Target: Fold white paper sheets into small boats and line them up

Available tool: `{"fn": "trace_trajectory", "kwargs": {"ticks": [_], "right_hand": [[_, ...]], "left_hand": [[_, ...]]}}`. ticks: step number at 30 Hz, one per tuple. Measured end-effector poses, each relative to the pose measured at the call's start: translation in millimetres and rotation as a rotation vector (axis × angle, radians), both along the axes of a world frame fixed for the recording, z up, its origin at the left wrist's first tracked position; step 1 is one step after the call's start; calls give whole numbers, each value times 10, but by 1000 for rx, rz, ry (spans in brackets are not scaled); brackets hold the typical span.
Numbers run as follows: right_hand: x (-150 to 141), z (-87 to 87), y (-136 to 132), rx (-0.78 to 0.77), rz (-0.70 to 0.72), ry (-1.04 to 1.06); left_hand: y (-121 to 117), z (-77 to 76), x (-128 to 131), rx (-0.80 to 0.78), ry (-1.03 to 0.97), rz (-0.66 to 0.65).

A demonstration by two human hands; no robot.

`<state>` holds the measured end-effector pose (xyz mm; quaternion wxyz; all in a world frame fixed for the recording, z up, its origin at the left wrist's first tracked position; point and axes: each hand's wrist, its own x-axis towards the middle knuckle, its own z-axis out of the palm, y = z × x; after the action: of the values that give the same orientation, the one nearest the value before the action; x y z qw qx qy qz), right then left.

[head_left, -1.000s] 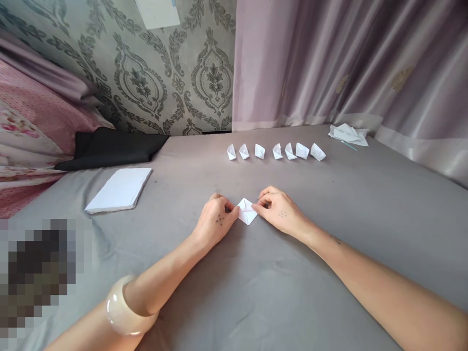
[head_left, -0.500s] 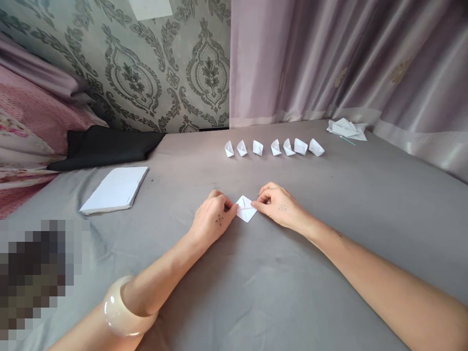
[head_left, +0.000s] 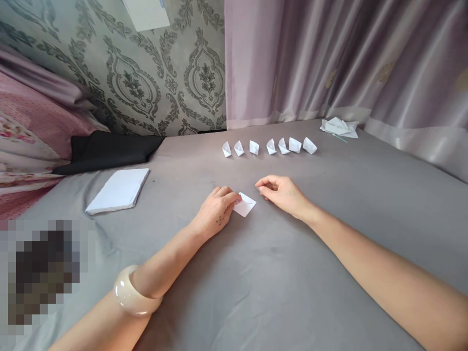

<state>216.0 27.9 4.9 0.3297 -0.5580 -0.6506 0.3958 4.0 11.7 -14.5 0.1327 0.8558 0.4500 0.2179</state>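
Note:
A small folded paper square (head_left: 245,206), white and turned like a diamond, is pinched at its left corner by my left hand (head_left: 215,209). The thumb lies over that corner and hides it. A crease runs toward the paper's right corner. To the right and slightly farther off, my right hand (head_left: 281,192) is apart from the paper. Its fingers are loosely curled, with a small gap at the thumb and nothing visible between them. Beyond both hands stand several small folded paper pieces (head_left: 271,147) in a row.
A stack of white paper (head_left: 119,190) lies at the left, near a black cloth (head_left: 109,152). At the back right are more folded papers (head_left: 339,127) with a thin greenish stick (head_left: 341,138). Grey cloth (head_left: 292,273) covers the surface; a curtain (head_left: 252,63) hangs behind.
My right hand has let go of the paper's right corner and drawn away slightly. The paper now shows a plainer face, with my left hand still on it. The view has shifted a little.

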Motion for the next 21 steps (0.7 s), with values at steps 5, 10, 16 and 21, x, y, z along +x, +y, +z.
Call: {"fn": "trace_trajectory", "kwargs": {"ticks": [5,10,16,21], "right_hand": [[-180,-68,-202,431,263,-192],[-215,-93,-358,499,345,-478],[-223,-76,-416,537,346,-559],[-237,-92,-420,533,344,-599]], "left_hand": [[-2,28,9,-64,-92,32],[-31,97,-33,-235,-191,204],[-117,142,-86,-295,-175,357],[-116,163,-78,-305,-162,340]]}}
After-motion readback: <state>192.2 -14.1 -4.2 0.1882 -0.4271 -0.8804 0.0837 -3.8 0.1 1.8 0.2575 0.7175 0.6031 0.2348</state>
